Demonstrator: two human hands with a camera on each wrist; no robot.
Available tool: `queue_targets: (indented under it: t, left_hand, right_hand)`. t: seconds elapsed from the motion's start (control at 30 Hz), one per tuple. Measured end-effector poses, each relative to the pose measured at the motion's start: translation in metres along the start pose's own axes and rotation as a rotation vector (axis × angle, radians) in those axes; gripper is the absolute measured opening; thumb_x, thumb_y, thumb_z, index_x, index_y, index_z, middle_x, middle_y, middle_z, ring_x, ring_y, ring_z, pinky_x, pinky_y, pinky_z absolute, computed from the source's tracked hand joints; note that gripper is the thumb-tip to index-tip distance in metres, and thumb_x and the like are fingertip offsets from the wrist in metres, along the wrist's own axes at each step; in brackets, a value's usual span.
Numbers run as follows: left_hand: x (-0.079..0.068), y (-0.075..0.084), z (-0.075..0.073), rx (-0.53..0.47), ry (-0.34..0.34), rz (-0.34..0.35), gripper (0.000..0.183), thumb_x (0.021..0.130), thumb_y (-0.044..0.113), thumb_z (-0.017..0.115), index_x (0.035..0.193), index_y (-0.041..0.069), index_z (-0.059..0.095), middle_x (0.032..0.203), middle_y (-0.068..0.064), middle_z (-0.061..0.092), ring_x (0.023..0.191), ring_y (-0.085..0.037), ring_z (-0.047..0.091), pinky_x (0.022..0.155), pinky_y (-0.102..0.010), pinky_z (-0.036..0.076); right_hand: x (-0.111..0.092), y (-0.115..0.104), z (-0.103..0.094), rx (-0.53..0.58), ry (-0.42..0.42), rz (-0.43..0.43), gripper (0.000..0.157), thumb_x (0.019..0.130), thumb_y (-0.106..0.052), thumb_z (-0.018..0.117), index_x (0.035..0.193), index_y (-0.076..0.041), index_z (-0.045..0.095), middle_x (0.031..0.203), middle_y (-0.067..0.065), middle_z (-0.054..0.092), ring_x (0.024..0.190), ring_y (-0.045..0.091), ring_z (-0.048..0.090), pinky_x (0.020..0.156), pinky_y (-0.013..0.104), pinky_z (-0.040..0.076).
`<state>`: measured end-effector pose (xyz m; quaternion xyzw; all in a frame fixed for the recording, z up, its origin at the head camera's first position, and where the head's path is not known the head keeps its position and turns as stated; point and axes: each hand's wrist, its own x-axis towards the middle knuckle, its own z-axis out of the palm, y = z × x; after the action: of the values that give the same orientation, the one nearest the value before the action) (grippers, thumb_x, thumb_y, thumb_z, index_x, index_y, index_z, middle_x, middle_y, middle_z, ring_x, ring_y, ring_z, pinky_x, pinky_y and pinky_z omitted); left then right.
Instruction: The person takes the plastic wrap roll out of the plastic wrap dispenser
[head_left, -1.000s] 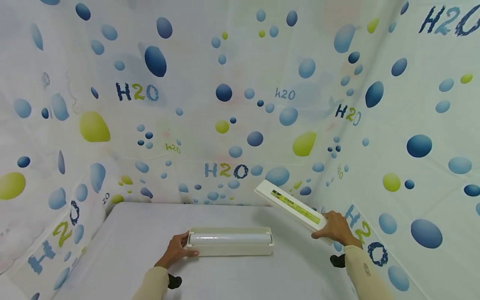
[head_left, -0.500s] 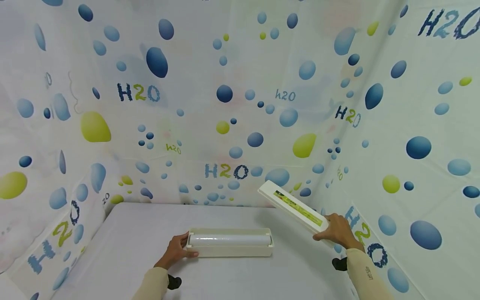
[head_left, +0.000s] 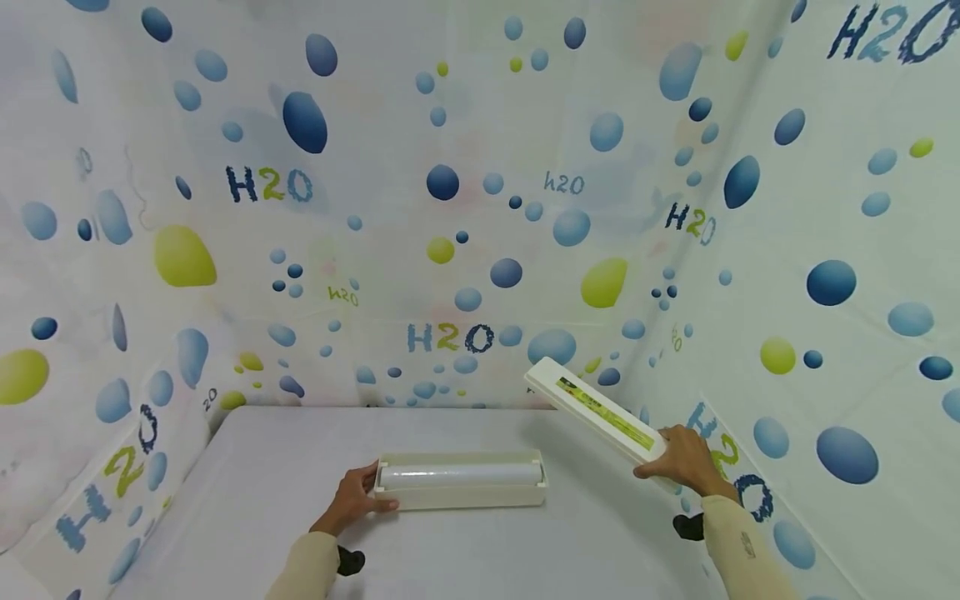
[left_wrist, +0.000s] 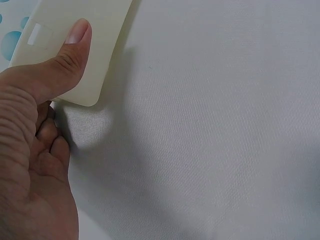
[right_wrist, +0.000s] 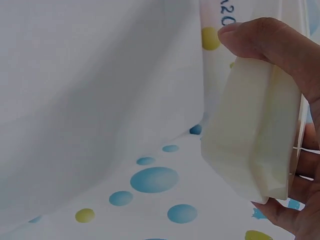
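A long cream plastic box (head_left: pixel 461 500) lies on the table with its top off, and a shiny roll of clear plastic wrap (head_left: pixel 459 475) rests inside. At the box's left end my left hand (head_left: pixel 354 498) grips it; the left wrist view shows the thumb (left_wrist: pixel 75 50) along the front wall and the fingers behind the end. My right hand (head_left: pixel 686 460) holds the long cream lid (head_left: pixel 555 375) by its near end, tilted and raised above the table's right side. A yellow-green label (head_left: pixel 603 414) runs along the lid. In the right wrist view the lid (right_wrist: pixel 240 115) sits between thumb and fingers.
The white-covered table (head_left: pixel 450 558) ends at a back wall (head_left: pixel 375 250) of patterned cloth with droplets and "H2O" lettering. Similar cloth hangs on the right (head_left: pixel 862 375) and left sides.
My right hand has drifted slightly to the right with the lid still in its grip. The left hand and the box have stayed in place.
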<state>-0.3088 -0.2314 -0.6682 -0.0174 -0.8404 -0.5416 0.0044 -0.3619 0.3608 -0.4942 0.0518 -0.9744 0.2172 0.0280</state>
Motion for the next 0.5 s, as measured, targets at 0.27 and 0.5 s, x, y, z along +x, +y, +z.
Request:
queue_targets:
  t: [0.27, 0.5]
  left_hand:
    - [0.0007, -0.0013, 0.0001, -0.02, -0.001, -0.005, 0.107, 0.072, 0.004, 0.102, 0.156, -0.019, 0.04, 0.159, -0.037, 0.05, 0.147, -0.054, 0.054, 0.123, -0.058, 0.044]
    - [-0.0005, -0.0011, -0.0007, -0.031, -0.01, 0.005, 0.107, 0.073, 0.004, 0.101, 0.157, -0.019, 0.04, 0.16, -0.036, 0.05, 0.149, -0.053, 0.053, 0.123, -0.057, 0.043]
  right_hand:
    - [-0.0018, 0.0039, 0.0027, 0.004, 0.004, 0.025, 0.089, 0.061, -0.043, 0.103, 0.129, 0.004, 0.071, 0.095, 0.01, 0.073, 0.074, 0.024, 0.064, 0.061, 0.035, 0.063]
    - [-0.0035, 0.0044, 0.0045, -0.011, 0.013, 0.021, 0.086, 0.062, -0.043, 0.102, 0.126, 0.006, 0.071, 0.091, 0.009, 0.072, 0.071, 0.023, 0.063, 0.059, 0.033, 0.061]
